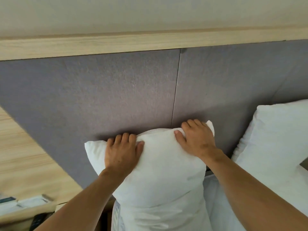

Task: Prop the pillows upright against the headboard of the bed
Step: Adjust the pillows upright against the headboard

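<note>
Both hands — left hand point(122, 151) and right hand point(196, 139) — clutch the pillow point(160, 172) by its top edge; press it squarely back against the headboard point(116, 90) — keeping it upright beside the second pillow point(275, 139).

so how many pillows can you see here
2. One white pillow stands against the grey headboard, gripped at its top by the left hand and right hand. The other pillow leans at the right edge. More may lie out of frame.

Both arms outstretched, left grip point(122, 151) clenched — right grip point(196, 139) clenched
</note>
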